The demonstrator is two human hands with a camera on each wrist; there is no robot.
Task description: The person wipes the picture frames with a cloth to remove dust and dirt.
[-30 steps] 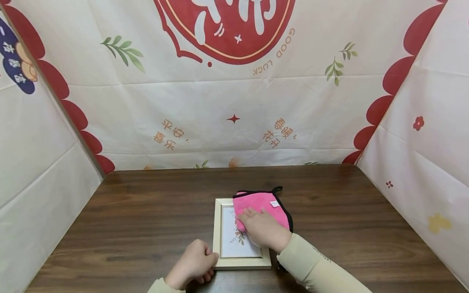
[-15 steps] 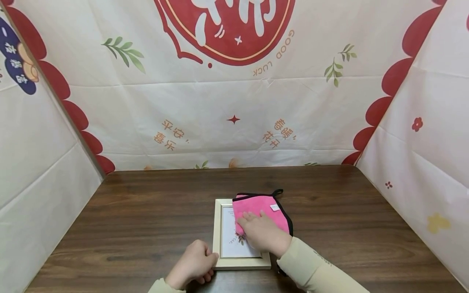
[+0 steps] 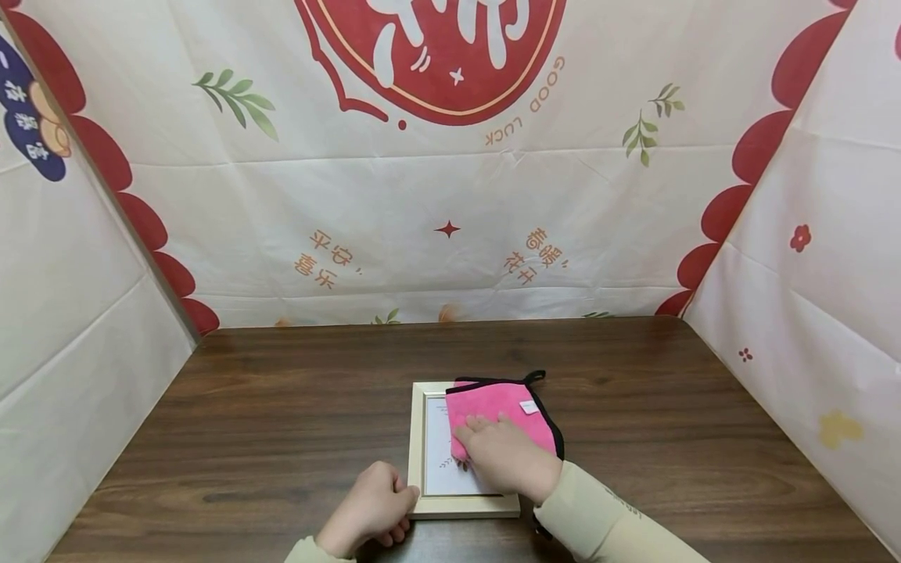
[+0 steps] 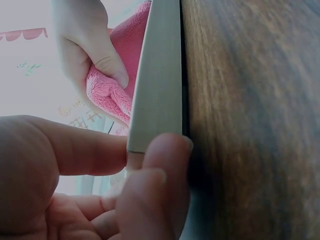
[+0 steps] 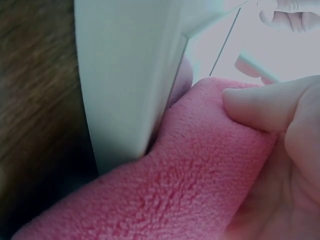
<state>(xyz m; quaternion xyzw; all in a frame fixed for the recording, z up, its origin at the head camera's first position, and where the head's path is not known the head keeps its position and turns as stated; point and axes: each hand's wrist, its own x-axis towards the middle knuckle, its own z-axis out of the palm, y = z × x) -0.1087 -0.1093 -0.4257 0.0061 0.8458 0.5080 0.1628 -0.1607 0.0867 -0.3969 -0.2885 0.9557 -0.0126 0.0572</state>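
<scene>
A cream picture frame lies flat on the brown wooden table, with a floral print behind its front. My left hand grips the frame's near left corner; in the left wrist view, thumb and fingers close on its edge. A folded pink cloth with black trim and a white tag covers the frame's far right part and hangs past its right side. My right hand lies over the cloth, fingers spread, pressing it to the frame. In the right wrist view, the thumb holds the cloth's bunched edge.
The brown table extends around the frame on every side. Printed white fabric hangs behind it and along the left and right sides.
My right hand and the pink cloth have slid slightly toward the near side across the frame, covering more of the print's flowers. The left hand and the frame stay put.
</scene>
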